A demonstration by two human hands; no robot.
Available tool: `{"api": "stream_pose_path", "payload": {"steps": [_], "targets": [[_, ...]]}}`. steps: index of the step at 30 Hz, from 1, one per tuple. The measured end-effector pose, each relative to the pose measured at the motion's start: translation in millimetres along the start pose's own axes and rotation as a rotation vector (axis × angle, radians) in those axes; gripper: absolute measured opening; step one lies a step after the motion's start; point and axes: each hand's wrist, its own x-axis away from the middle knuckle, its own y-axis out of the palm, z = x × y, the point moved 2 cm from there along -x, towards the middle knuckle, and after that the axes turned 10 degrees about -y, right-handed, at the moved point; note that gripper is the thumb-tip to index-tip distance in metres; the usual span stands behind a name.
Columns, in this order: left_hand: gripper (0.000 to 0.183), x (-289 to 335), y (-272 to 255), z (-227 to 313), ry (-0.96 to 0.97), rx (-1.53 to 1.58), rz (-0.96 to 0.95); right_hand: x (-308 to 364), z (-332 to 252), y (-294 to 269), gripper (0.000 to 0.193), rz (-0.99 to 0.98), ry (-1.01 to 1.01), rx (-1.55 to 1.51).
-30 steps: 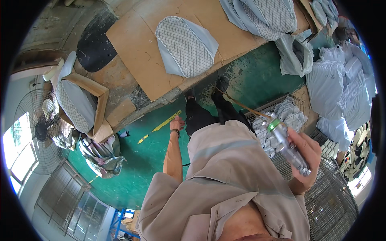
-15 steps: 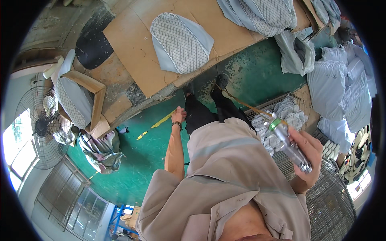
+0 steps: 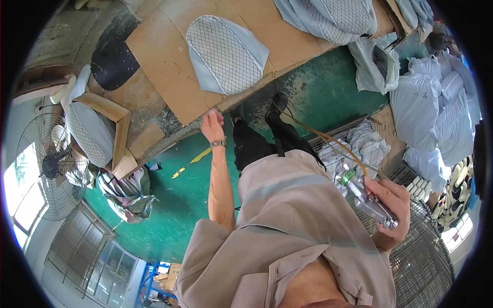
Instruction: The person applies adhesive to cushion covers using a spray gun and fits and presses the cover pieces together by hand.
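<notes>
My right hand [image 3: 393,205] is closed around a metal spray gun [image 3: 374,208] with a green ring, held over the right side of my body. A yellowish hose [image 3: 334,141] runs from the spray gun toward the floor by my feet. My left hand [image 3: 212,126] hovers by the near edge of the worktable, its fingers smeared by motion; whether it holds anything does not show. Beyond it, on a cardboard sheet [image 3: 164,66], lies a light grey piece [image 3: 226,54] with a rounded, diamond-quilted panel, untouched by either hand.
More quilted pieces [image 3: 334,18] are piled at the table's far right. White sacks [image 3: 418,110] stand on the right, near a wire basket of pale pieces [image 3: 364,146]. At left are a wooden frame [image 3: 120,123], a cage fan [image 3: 51,164] and a cloth bundle [image 3: 123,192].
My left hand has risen from beside my leg toward the table edge. My right hand keeps hold of the spray gun, which has tilted slightly.
</notes>
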Motion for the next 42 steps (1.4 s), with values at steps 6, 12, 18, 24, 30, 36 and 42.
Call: {"api": "stream_pose_path", "payload": {"steps": [6,12,18,24,30,36,42], "targets": [[0.047,-86.3,46.5,92.7,0.384,-0.627,0.427,-2.7,-5.5,-6.3,0.057,0.065,0.091,0.019],[0.039,-160.3,38.1,147.2,0.128,-0.510,0.265,-21.7,-3.1,2.2,0.057,0.199,0.074,0.012],[0.045,-200.4,55.2,178.1,0.170,-0.686,0.185,-45.1,-26.7,16.7,0.049,0.229,-0.107,-0.016],[0.045,-230.1,27.1,169.0,0.100,-0.567,0.039,-52.3,-33.9,21.6,0.051,0.103,-0.154,-0.041],[0.041,-214.3,40.1,173.6,-0.005,-0.460,-0.054,-44.6,-37.3,19.6,0.054,0.018,-0.095,-0.035],[0.042,-220.0,14.5,162.2,0.128,-0.309,-0.032,-34.6,-32.6,20.7,0.067,0.155,0.068,-0.007],[0.032,-165.4,14.1,127.2,0.095,0.216,0.085,-47.8,-47.7,17.4,0.060,0.075,-0.054,-0.010]]}}
